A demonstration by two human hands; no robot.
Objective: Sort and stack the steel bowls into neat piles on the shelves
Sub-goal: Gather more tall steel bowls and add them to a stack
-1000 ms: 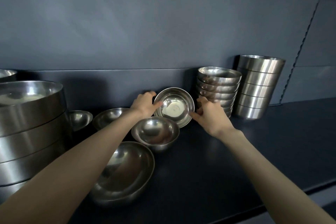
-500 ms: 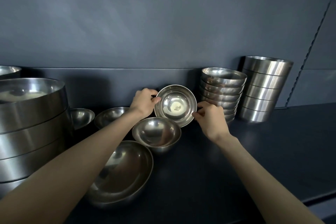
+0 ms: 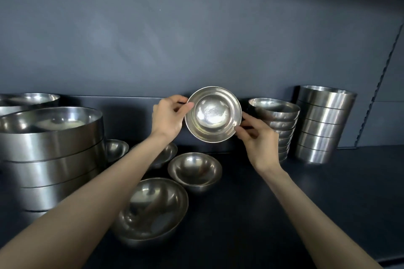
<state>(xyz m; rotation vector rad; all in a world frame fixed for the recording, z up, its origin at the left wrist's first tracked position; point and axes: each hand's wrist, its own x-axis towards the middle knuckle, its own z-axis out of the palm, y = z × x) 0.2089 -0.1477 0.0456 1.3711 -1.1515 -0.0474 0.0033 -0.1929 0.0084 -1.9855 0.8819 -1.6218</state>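
Observation:
A small steel bowl point(image 3: 213, 113) hangs in the air above the shelf, tilted so its inside faces me. My left hand point(image 3: 168, 117) pinches its left rim and my right hand point(image 3: 256, 137) pinches its lower right rim. Just right of it stands a pile of several small bowls point(image 3: 276, 124). Below my hands, loose bowls lie on the dark shelf point(image 3: 306, 203): a mid-sized bowl point(image 3: 194, 171), a wide bowl point(image 3: 153, 207) near the front, and two small ones point(image 3: 117, 149) partly hidden behind my left forearm.
A tall stack of straight-sided steel bowls point(image 3: 321, 124) stands at the back right. A stack of large deep bowls point(image 3: 52, 153) fills the left side. The dark back wall rises right behind the piles. The shelf's front edge runs at the lower right.
Both hands have lifted the small bowl up off the shelf, from beside the loose bowls to the height of the top of the small-bowl pile.

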